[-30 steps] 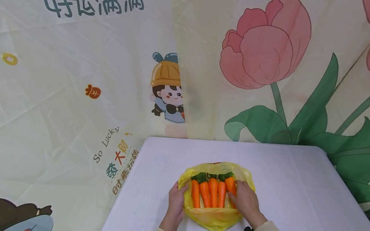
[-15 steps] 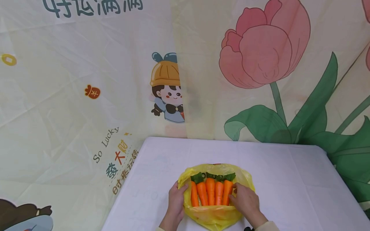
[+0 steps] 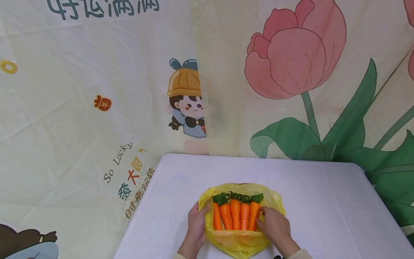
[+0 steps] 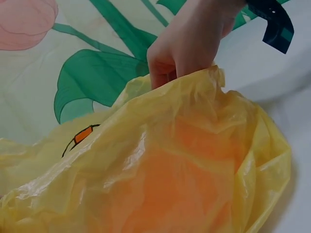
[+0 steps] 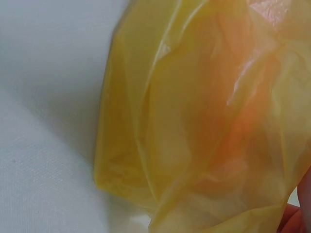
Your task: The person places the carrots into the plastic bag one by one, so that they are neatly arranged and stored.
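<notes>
A yellow plastic bag [image 3: 239,244] lies open on the table, its mouth spread wide. Inside, several orange carrots [image 3: 235,214] with green tops [image 3: 237,196] lie side by side in a row. My left hand [image 3: 196,221] grips the bag's left rim, thumb over the edge. My right hand [image 3: 276,225] reaches over the right rim, with curled fingers and thumb at the side of the rightmost carrot [image 3: 254,216]. In the left wrist view, the right hand's [image 4: 189,48] fingertips disappear behind the bag. The right wrist view shows mostly the bag [image 5: 194,121], with orange showing through.
A white-covered table [image 3: 323,201] bears the bag near its front edge. Behind it hangs a printed cloth [image 3: 226,72] with a large tulip and a cartoon child. A dark strap [image 4: 277,24] circles the right wrist.
The rightmost carrot has shifted slightly left and the row has drawn closer together, tops now more visible. The right hand's fingers have moved a little. My left hand keeps its grip on the rim.
</notes>
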`<state>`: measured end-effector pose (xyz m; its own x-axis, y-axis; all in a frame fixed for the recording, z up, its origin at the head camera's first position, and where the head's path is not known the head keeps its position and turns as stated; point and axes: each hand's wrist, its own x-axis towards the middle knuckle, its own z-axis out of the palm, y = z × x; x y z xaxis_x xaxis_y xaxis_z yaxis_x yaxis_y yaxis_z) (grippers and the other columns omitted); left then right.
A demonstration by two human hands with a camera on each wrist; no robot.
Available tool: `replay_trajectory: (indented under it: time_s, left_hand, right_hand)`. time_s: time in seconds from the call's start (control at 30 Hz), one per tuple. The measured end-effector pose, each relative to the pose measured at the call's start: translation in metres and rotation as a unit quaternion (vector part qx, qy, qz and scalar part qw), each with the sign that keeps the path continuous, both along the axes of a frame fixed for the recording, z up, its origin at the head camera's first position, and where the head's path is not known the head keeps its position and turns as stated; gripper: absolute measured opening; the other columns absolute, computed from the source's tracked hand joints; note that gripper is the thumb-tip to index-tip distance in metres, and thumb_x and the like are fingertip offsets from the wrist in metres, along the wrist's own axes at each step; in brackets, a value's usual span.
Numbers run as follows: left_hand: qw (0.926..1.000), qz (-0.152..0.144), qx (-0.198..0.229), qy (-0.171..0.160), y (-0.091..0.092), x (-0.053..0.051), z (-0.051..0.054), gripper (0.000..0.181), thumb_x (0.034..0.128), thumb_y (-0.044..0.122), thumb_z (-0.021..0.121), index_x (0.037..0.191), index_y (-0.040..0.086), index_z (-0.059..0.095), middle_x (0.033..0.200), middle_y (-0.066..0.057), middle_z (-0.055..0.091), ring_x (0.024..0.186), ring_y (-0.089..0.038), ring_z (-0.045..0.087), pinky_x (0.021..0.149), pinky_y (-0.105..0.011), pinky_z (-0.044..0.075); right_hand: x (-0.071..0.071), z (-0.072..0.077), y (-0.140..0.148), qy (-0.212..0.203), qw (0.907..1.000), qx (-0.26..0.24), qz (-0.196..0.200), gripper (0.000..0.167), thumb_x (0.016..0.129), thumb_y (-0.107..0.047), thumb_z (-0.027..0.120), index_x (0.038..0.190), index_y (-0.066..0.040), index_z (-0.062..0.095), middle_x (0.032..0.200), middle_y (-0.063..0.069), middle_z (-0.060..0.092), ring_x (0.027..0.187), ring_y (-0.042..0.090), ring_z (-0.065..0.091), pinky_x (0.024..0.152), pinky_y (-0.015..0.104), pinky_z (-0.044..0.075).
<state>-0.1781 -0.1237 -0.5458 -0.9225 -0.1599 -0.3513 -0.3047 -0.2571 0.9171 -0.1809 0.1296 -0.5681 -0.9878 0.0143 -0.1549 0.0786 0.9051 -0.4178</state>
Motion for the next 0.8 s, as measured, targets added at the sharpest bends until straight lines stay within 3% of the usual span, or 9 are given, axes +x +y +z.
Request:
replay_trajectory:
  time_s: [0.27, 0.47, 0.57, 0.8]
  left_hand:
    - [0.9998, 0.003, 0.000, 0.020, -0.002, -0.004, 0.004, 0.049, 0.1025, 0.007, 0.051, 0.149, -0.004, 0.039, 0.153, -0.022, 0.043, 0.141, -0.038, 0.041, 0.114, -0.048, 0.041]
    - [0.9994, -0.004, -0.008, 0.032, -0.004, -0.005, 0.008, 0.054, 0.0999, 0.009, 0.058, 0.149, -0.005, 0.040, 0.152, -0.022, 0.045, 0.139, -0.038, 0.044, 0.112, -0.046, 0.042]
    - [0.9990, -0.020, -0.024, 0.033, -0.005, -0.007, 0.013, 0.062, 0.0988, 0.013, 0.062, 0.152, -0.003, 0.036, 0.156, -0.021, 0.039, 0.141, -0.038, 0.041, 0.114, -0.047, 0.040]
    - [0.9961, -0.036, -0.077, 0.025, -0.006, -0.008, 0.022, 0.075, 0.0971, 0.028, 0.065, 0.158, 0.004, 0.028, 0.159, -0.025, 0.032, 0.141, -0.041, 0.039, 0.114, -0.052, 0.039]
  right_hand:
    - [0.007, 0.011, 0.000, 0.066, 0.9976, 0.016, 0.012, 0.045, 0.083, -0.033, 0.079, 0.118, -0.006, 0.071, 0.108, 0.010, 0.071, 0.090, 0.027, 0.068, 0.067, 0.046, 0.061]
    - [0.016, 0.029, 0.002, 0.098, 0.9949, 0.021, 0.011, 0.040, 0.084, -0.036, 0.078, 0.113, -0.009, 0.074, 0.110, 0.009, 0.071, 0.081, 0.024, 0.068, 0.054, 0.037, 0.057]
    - [0.019, 0.037, 0.006, 0.106, 0.9942, 0.019, 0.003, 0.040, 0.084, -0.036, 0.078, 0.113, -0.008, 0.074, 0.113, 0.011, 0.070, 0.074, 0.022, 0.067, 0.049, 0.033, 0.053]
    - [0.025, 0.045, 0.025, 0.112, 0.9934, 0.020, -0.014, 0.041, 0.084, -0.035, 0.079, 0.114, -0.008, 0.074, 0.112, 0.011, 0.070, 0.076, 0.021, 0.067, 0.052, 0.032, 0.056]
